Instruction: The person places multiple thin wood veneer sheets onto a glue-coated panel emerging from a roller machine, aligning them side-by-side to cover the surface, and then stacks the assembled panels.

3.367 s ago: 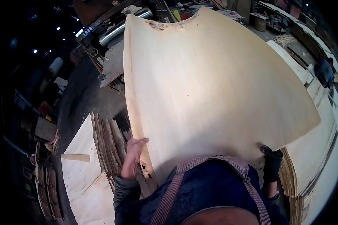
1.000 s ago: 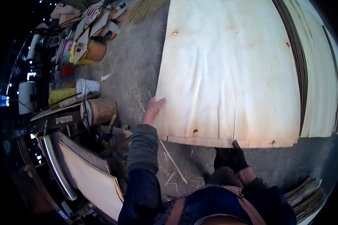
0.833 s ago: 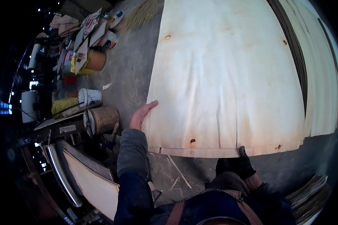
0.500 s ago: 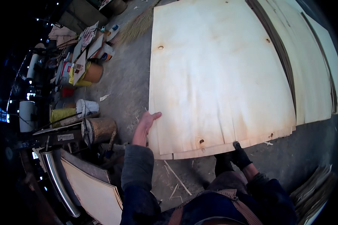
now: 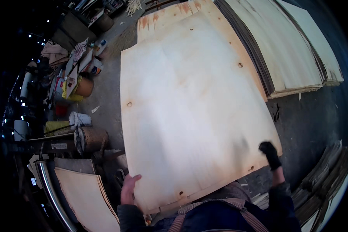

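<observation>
Left fingers snug around wood sheet

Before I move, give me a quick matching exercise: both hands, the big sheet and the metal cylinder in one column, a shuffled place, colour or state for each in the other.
Things
1. left hand
2. right hand
3. wooden sheet
4. metal cylinder

Places, colours and states
A. shiny silver, at the picture's lower left
B. covered by a dark glove
C. pale, dotted with a few knots
D. bare, at the sheet's left edge

Right pairs: 1-D, 2-B, 3-C, 4-A
</observation>
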Demonstrator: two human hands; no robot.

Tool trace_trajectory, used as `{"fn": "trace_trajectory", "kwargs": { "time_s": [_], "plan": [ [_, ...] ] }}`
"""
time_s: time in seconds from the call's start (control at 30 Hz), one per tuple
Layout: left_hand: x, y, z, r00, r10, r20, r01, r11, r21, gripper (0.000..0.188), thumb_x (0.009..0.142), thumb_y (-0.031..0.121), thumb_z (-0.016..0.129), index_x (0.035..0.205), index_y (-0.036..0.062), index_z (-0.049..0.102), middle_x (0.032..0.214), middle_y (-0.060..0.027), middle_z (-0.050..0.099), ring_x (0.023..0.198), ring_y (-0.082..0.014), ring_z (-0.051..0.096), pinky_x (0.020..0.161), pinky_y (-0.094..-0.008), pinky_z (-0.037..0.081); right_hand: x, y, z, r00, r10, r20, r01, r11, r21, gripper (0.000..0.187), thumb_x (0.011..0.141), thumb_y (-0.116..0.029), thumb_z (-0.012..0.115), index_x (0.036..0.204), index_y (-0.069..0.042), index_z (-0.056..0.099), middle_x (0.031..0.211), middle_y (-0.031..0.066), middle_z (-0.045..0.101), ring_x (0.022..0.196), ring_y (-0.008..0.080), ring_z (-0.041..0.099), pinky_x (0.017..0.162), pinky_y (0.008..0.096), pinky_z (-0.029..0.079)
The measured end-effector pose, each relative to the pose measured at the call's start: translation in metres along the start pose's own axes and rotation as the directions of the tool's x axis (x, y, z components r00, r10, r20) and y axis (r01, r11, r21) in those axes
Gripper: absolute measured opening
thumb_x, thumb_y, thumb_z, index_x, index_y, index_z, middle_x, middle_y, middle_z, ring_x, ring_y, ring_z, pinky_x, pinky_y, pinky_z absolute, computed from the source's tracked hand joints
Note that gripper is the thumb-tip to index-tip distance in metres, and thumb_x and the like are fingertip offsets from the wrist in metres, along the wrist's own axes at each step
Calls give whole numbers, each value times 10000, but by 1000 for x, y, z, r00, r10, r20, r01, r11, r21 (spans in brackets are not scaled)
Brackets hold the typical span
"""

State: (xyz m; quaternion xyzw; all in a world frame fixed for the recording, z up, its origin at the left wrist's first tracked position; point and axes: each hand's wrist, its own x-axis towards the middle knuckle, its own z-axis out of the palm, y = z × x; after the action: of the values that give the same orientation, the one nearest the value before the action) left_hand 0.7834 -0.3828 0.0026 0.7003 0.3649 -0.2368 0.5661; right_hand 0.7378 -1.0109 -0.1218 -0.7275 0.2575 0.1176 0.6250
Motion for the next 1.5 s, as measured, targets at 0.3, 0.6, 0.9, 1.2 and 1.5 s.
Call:
{"fn": "trace_trajectory", "kwargs": {
  "time_s": [0.3, 0.6, 0.9, 1.2, 1.5],
  "plan": [
    [-58, -22, 60, 948, -169, -268, 185, 982, 35, 374, 730, 31, 617, 1072, -80, 516, 969, -166, 601, 840, -245, 605, 731, -347, 488, 181, 49, -81, 806, 550, 221, -525, 835, -164, 402, 722, -209, 690, 1047, -2, 575, 857, 64, 612, 759, 148, 561, 660, 292, 449],
    [-130, 28, 86, 973, 64, -222, -27, 986, 165, 320, 727, 37, 608, 1031, -54, 571, 908, -110, 620, 817, -176, 589, 730, -296, 461, 133, 7, -88, 911, 175, 372, -199, 980, 26, 315, 715, -16, 641, 1016, 32, 561, 873, 90, 622, 755, 171, 602, 680, 271, 498],
    [-252, 8, 22, 950, 308, -53, -297, 943, 152, 387, 685, 190, 656, 971, -61, 592, 886, -140, 625, 843, -193, 571, 739, -301, 439, -52, -291, -83, 946, 42, 320, 123, 870, -477, 397, 698, -257, 664, 912, 74, 620, 761, 120, 624, 646, 195, 561, 620, 291, 455],
    [-291, -105, -37, 866, 481, -136, -448, 867, 217, 471, 657, 234, 677, 954, -116, 571, 909, -209, 606, 865, -258, 575, 760, -327, 428, -157, -310, -11, 859, -245, 450, 493, 634, -595, 218, 675, -164, 658, 789, 18, 624, 671, 55, 593, 573, 161, 553, 569, 278, 455],
    [-476, -208, -126, 782, 477, -401, -535, 844, -39, 378, 702, 111, 625, 1040, -51, 572, 958, -153, 610, 895, -226, 566, 803, -309, 423, -262, -321, 104, 663, -444, 603, 689, 678, -258, 360, 694, -274, 691, 830, 56, 643, 705, 87, 611, 612, 153, 540, 593, 270, 438]
  ]
}}
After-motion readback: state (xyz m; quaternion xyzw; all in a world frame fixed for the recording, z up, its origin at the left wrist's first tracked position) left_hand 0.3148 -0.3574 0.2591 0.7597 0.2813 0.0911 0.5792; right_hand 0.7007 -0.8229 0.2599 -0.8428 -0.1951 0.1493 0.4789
